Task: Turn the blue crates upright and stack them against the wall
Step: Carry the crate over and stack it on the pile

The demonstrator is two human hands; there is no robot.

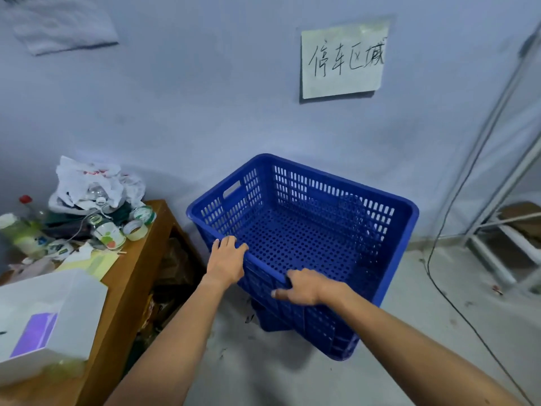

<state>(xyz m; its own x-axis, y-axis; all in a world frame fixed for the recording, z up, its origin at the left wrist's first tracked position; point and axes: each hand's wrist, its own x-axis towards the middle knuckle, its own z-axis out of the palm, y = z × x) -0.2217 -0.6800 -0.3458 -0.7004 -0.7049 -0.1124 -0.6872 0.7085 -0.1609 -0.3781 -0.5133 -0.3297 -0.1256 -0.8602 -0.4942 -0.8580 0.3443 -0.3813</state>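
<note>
A blue perforated plastic crate [310,230] stands upright in front of the pale wall [205,112], its open top facing up. It appears to rest on something dark blue [270,322] beneath it, mostly hidden. My left hand [227,259] grips the crate's near rim at the left corner, fingers over the edge. My right hand [303,287] grips the same near rim further right, fingers curled inside and thumb along the outer wall.
A cluttered wooden table [131,273] stands to the left, bearing bottles, tape rolls, a plastic bag and a white box [46,317]. A handwritten paper sign [342,60] hangs on the wall. A white metal frame [503,230] and a black cable [445,291] lie to the right.
</note>
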